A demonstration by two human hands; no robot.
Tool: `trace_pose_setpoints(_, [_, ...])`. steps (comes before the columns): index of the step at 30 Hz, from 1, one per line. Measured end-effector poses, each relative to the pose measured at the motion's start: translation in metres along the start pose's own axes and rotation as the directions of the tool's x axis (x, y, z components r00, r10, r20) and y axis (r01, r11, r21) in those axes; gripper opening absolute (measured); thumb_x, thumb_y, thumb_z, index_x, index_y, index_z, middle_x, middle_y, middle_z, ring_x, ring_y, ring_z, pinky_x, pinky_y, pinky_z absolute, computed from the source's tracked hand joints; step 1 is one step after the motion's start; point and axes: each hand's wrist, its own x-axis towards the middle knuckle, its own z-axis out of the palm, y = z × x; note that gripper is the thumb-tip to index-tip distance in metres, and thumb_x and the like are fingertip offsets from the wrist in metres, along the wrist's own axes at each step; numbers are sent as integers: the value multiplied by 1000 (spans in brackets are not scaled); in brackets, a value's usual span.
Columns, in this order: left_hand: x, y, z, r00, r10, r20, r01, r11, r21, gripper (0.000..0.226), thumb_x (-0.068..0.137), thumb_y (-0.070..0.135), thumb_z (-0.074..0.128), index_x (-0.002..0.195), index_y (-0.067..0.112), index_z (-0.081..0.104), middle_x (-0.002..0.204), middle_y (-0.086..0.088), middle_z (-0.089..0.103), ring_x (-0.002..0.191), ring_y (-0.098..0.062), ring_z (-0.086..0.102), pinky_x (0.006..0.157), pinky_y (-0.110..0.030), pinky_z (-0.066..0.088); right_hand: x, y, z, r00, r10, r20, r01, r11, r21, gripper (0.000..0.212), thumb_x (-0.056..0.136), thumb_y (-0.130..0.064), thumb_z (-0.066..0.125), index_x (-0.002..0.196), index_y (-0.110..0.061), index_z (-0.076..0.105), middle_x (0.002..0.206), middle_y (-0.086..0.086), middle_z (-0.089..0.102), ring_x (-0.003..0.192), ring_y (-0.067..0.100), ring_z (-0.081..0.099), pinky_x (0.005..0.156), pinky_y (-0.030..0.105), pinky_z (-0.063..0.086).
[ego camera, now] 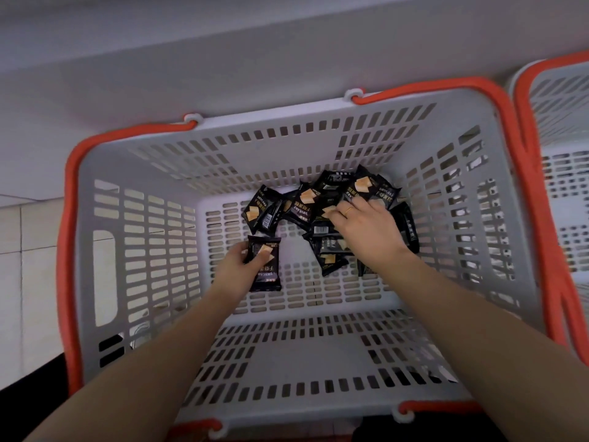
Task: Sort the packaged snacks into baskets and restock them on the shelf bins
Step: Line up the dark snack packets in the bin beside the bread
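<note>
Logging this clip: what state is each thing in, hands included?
Left hand: grips one black packet.
Right hand: fingers curled into the packet pile.
Grey basket: handles folded down, packets at far end.
Second basket: contents unseen.

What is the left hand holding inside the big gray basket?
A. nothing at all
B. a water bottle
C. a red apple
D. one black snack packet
D: the left hand grips a single black snack packet above the floor of the gray basket, while the right hand reaches into the pile of matching packets.
</note>
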Motion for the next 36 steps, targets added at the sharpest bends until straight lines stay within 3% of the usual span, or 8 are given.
trace_pose_setpoints(7, [-32, 53, 4, 994, 22, 110, 10, 960, -280, 14, 90, 34, 58, 101, 26, 64, 101, 2, 70, 96, -18, 66, 94, -40, 48, -37, -19, -77, 916, 379, -130, -133, 593, 794, 27, 95, -15, 50, 121, -11, 58, 109, 4, 64, 93, 15, 65, 80, 29, 51])
trace_pose_setpoints(10, [-57, 79, -4, 985, 84, 151, -23, 929, -369, 25, 89, 32, 60, 112, 25, 66, 114, -1, 67, 102, -18, 65, 93, -40, 49, -55, -35, -123, 913, 383, -142, -41, 432, 901, 24, 92, -10, 53, 111, -23, 59, 107, -3, 64, 95, 12, 64, 83, 31, 53])
trace_pose_setpoints(15, [-114, 116, -30, 952, 267, 150, -156, 843, -514, 18, 93, 26, 50, 94, 17, 67, 88, -6, 70, 75, -20, 66, 72, -37, 48, -68, -64, -196, 935, 308, -178, 89, 282, 955, 43, 78, 16, 49, 90, -24, 60, 104, -3, 63, 103, 12, 60, 91, 29, 50])
trace_pose_setpoints(20, [-171, 145, -77, 880, 476, -3, -430, 792, -433, 21, 94, 29, 49, 101, 19, 67, 100, 0, 72, 94, -14, 67, 79, -29, 53, -65, -98, -254, 936, 289, -201, 141, 215, 966, 10, 80, -7, 61, 78, -17, 61, 97, 3, 62, 84, 1, 61, 80, 17, 48])
trace_pose_setpoints(25, [-220, 174, -127, 730, 682, -41, -666, 698, -264, 14, 92, 30, 54, 102, 26, 63, 97, 5, 72, 92, -10, 67, 76, -21, 52, -44, -129, -299, 928, 373, 5, -12, 15, 1000, 41, 78, -4, 72, 107, -21, 48, 107, 0, 62, 86, 14, 65, 77, 34, 55])
trace_pose_setpoints(30, [-249, 201, -188, 617, 786, -30, -779, 605, -166, 17, 81, 30, 68, 96, 24, 65, 96, 8, 72, 91, -5, 66, 78, -21, 52, -31, -138, -369, 936, 312, -165, 73, 287, 955, 19, 81, -1, 67, 88, -18, 64, 71, -7, 71, 64, 1, 66, 55, 11, 47])
trace_pose_setpoints(34, [-258, 221, -236, 475, 877, -70, -880, 475, -21, 18, 79, 22, 72, 93, 27, 63, 94, 9, 72, 90, -5, 66, 80, -19, 51, -8, -149, -426, 874, 341, -346, 169, 454, 875, 23, 83, 0, 63, 87, -22, 58, 77, -6, 65, 63, 3, 65, 57, 16, 51])
trace_pose_setpoints(36, [-259, 231, -256, 397, 914, -88, -909, 405, 101, 23, 78, 25, 73, 94, 34, 60, 90, 8, 70, 91, -7, 64, 84, -23, 49, 9, -155, -450, 825, 324, -463, 111, 710, 695, 17, 83, -10, 65, 93, -22, 58, 88, -3, 66, 82, 15, 65, 73, 29, 54])
